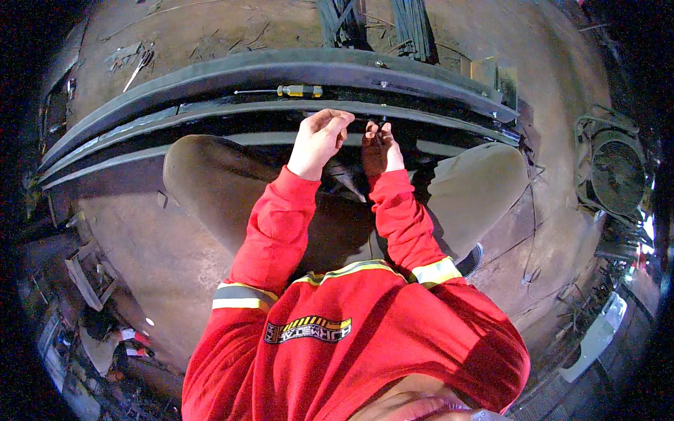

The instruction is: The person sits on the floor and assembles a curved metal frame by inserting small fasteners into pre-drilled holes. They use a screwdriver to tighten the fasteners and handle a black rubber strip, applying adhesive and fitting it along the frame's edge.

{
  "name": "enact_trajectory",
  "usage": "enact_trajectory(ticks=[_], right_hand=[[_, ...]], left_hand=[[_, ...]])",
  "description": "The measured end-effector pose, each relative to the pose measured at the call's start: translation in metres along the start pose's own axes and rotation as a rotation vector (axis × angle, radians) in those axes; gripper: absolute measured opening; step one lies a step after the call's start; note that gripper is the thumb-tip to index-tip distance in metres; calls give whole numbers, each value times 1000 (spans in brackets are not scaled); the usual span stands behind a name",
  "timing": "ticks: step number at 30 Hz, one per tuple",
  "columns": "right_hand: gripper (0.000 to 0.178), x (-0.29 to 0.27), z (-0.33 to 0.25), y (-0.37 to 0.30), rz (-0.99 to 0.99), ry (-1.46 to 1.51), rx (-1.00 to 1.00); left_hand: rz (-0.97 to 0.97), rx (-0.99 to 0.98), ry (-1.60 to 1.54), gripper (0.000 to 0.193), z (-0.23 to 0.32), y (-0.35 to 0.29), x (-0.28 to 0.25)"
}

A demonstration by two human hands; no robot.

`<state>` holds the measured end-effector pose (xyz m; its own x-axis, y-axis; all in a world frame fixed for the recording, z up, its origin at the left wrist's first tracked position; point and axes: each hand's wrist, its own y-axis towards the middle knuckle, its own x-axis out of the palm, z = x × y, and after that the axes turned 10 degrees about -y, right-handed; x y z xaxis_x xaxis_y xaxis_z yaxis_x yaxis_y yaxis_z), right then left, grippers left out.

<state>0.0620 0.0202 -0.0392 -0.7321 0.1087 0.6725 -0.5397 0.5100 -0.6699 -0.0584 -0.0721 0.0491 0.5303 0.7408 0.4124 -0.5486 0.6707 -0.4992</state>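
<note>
My left hand (321,142) is over the nearer rails of a long dark metal frame (232,112), thumb and fingers pinched together. Whatever may be between those fingertips is too small to make out. Just to its right, my right hand (381,149) is in shadow with its fingers curled in. A small dark bit shows at its fingertips, but its kind is unclear. The hands are close together without touching. Beyond them, a screwdriver (300,91) with a yellow and black handle lies along the frame, its shaft pointing left.
The frame spans my bent legs (484,182). Past it, bundles of dark strips (414,31) lie on the brown floor (210,28), and a scissor-like tool (140,68) is at the far left. A round fan (616,172) stands right, near a thin cable (532,231).
</note>
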Motion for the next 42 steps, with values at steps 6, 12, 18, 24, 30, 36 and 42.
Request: enact_trajectory(ticks=[6,12,18,24,30,36,42], right_hand=[[31,26,5,-7,130,-178,-32],[40,15,10,4,53,-213,-36],[45,21,2,0,104,-223,124],[40,35,-13,-8,70,-103,343],[34,10,-23,-5,-230,119,461],[40,12,-29,-3,-202,19,504],[37,15,-25,12,95,-164,495]], left_hand=[[-46,-7,-89,22,7,-4,6],[-48,-9,-139,21,15,-7,8],[-24,-20,-246,18,20,-5,3],[-15,15,-64,18,13,1,1],[-38,46,24,19,4,5,3],[44,111,576,25,-5,9,2],[59,45,499,38,-23,20,11]])
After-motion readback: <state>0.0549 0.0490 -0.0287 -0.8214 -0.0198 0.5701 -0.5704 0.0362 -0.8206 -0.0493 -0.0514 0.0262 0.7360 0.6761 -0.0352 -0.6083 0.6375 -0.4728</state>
